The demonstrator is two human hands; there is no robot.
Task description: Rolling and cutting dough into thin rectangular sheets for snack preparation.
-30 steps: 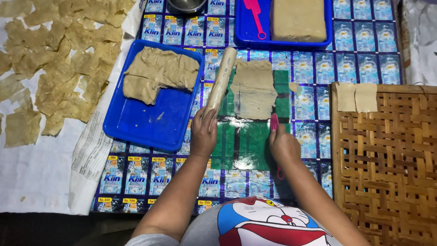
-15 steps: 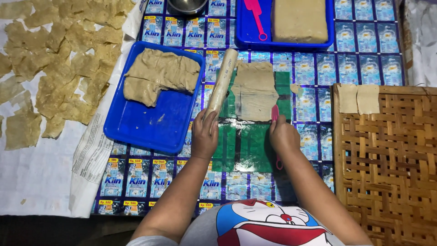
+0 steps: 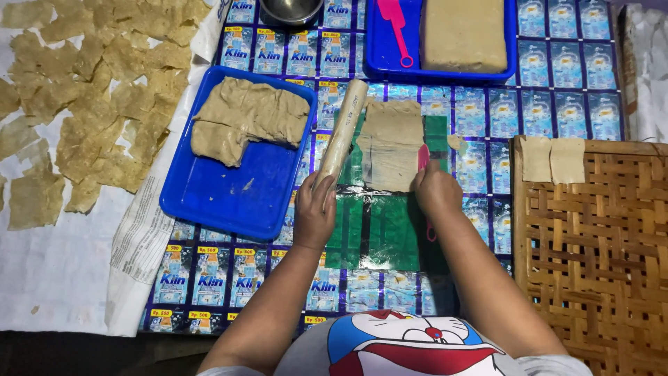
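1. Holds the pin (image 3: 342,132) by its near end with the left hand (image 3: 316,209), fingers curled round it; keeps it slanted up toward the top of the frame, along the left edge of the sheet (image 3: 392,143).
2. Grips a pink scraper (image 3: 424,157) in the right hand (image 3: 435,188), fingers closed on it, blade poking up above the knuckles, handle tip showing below the wrist.
3. Has moved the right hand up the frame since a second ago: sat lower on the green plastic (image 3: 376,230) then, now meets the sheet's lower right edge with the blade.
4. Has hardly shifted the left hand or pin meanwhile.
5. Reads, as a judgement, as rolling at rest and the scraper now working the sheet's edge.
6. Leaves the sheet flat at centre frame, on the green plastic, a small scrap (image 3: 456,143) just right of it.
7. Around: blue tray (image 3: 236,188) at left with a lump (image 3: 247,118); second tray (image 3: 376,56) at top with a block (image 3: 464,31) and a spatula (image 3: 396,28); woven tray (image 3: 591,264) at right with two squares (image 3: 551,159); dried pieces (image 3: 90,90) at upper left.
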